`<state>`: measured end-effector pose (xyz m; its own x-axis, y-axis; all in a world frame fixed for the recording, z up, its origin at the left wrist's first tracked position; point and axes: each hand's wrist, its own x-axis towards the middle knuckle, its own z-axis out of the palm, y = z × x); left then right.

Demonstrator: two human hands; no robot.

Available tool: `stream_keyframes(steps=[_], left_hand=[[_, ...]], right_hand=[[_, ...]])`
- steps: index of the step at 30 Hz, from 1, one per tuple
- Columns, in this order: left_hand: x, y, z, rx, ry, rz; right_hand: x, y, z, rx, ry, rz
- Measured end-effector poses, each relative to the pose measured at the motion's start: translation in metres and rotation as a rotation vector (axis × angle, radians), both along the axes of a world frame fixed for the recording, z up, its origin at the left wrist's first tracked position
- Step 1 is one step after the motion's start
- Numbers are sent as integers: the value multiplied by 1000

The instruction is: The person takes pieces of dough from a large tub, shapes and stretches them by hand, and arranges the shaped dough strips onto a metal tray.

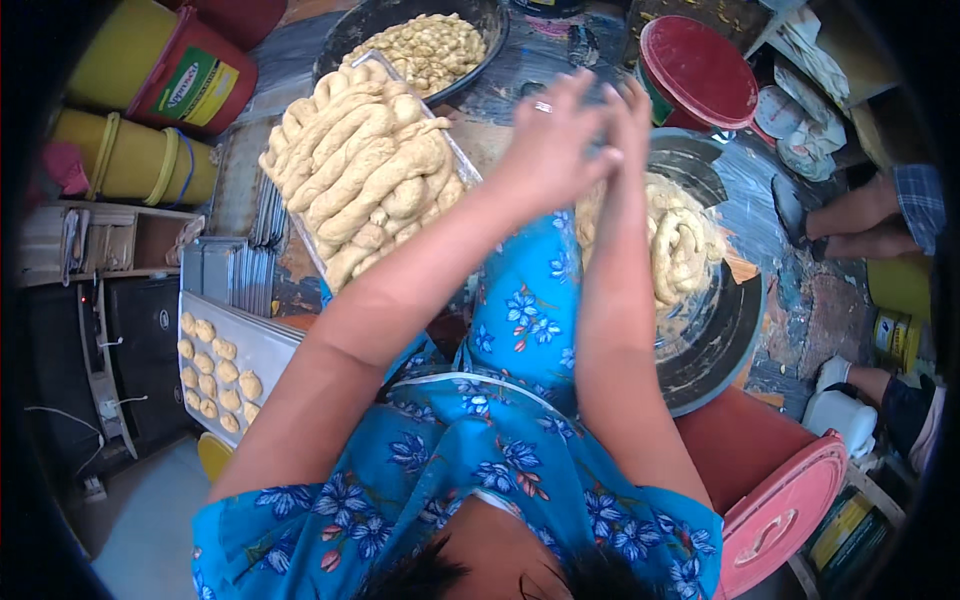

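My left hand (556,145), with a ring on one finger, is raised in front of me, its fingers apart and bent toward the other hand. Against it, my right hand (628,125) points upward with its fingers extended, partly blurred; I see nothing held between the two. Left of them, thick ropes of dough (360,165) lie piled on a metal tray (462,168). Beneath and beside my right forearm stands a wide dark basin (745,335) holding coiled dough (685,250) and floury residue. My forearm hides part of it.
Farther off, a black basin (497,40) holds many small dough pieces (425,50). Round dough balls (222,375) sit on a tray at left, near stacked metal trays (240,280). A red lidded bucket (698,72) stands beyond the basin. Another person's legs (860,225) show at right.
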<state>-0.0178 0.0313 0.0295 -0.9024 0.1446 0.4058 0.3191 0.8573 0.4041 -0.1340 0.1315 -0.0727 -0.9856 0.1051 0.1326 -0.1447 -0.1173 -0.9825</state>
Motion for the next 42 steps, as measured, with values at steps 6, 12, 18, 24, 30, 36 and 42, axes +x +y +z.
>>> stream_keyframes(steps=[6, 12, 18, 24, 30, 36, 42], left_hand=[[8, 67, -112, -252, -359, -240], [-23, 59, -113, 170, -711, -132], [-27, 71, -106, 69, -722, -209], [-32, 68, -116, 194, -812, -213], [-29, 63, -117, 756, -1513, -351], [-23, 51, -85, 792, -1673, -717], [-29, 58, -101, 610, -1266, -491]], right_hand=[[60, 181, -180, 633, -569, -251], [153, 218, -232, 1295, -822, -60], [150, 218, -220, 641, -424, -210], [155, 142, -71, 137, -410, 448], [158, 108, 3, -26, -328, 507], [167, 155, 45, -234, -387, 442], [123, 234, -25, 408, -480, 151]])
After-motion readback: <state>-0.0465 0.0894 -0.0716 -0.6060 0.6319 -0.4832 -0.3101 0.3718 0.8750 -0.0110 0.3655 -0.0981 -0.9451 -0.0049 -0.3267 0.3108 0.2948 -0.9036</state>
